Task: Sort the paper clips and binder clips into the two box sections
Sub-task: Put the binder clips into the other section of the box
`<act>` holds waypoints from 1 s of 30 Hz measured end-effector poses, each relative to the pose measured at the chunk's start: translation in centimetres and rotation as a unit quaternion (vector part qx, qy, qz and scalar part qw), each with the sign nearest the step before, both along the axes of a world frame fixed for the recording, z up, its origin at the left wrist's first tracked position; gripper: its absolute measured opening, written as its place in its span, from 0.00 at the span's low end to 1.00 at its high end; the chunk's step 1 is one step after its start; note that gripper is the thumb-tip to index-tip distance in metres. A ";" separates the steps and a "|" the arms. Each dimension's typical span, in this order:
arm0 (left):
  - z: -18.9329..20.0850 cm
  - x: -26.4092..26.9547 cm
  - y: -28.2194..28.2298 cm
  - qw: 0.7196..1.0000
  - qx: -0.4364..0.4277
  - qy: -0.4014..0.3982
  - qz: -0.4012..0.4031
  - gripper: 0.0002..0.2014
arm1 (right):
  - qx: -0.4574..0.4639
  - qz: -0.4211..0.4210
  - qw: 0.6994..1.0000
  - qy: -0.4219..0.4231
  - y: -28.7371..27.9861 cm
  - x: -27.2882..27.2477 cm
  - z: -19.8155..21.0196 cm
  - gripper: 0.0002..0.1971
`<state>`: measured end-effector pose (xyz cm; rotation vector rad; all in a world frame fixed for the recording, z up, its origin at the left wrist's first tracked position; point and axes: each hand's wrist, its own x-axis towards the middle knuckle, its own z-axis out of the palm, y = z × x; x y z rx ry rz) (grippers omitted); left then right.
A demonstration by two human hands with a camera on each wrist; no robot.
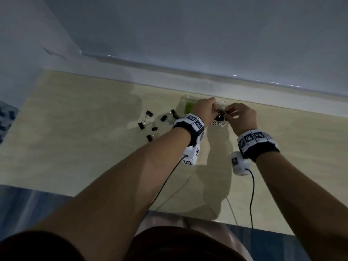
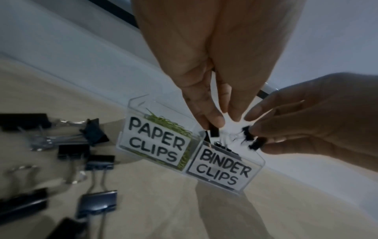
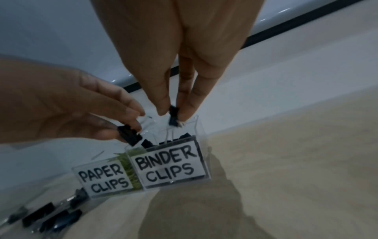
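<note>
A clear two-section box (image 1: pixel 185 98) stands near the table's far edge. Its left section, labelled PAPER CLIPS (image 2: pixel 155 142), holds green paper clips (image 2: pixel 169 123). The right section, labelled BINDER CLIPS (image 3: pixel 169 166), holds black binder clips. Both hands hover over that right section. My left hand (image 2: pixel 224 122) pinches a small black binder clip (image 2: pixel 213 133). My right hand (image 3: pixel 173 113) pinches another black binder clip (image 3: pixel 173 120). Thin wire handles show between the two held clips; I cannot tell whether they are hooked together.
Several loose black binder clips (image 1: pixel 148 121) lie on the light wood table (image 1: pixel 75 147) left of the box. A pale wall ledge (image 1: pixel 244 87) runs right behind the box. Cables trail from both wrist cameras toward the near table edge.
</note>
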<state>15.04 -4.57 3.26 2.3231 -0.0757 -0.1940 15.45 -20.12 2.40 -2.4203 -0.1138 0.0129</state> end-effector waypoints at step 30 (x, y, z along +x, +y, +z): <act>-5.6 -9.0 18.7 0.978 0.191 0.077 0.036 0.09 | -0.259 0.290 0.914 0.117 17.2 -3.7 -3.5 0.15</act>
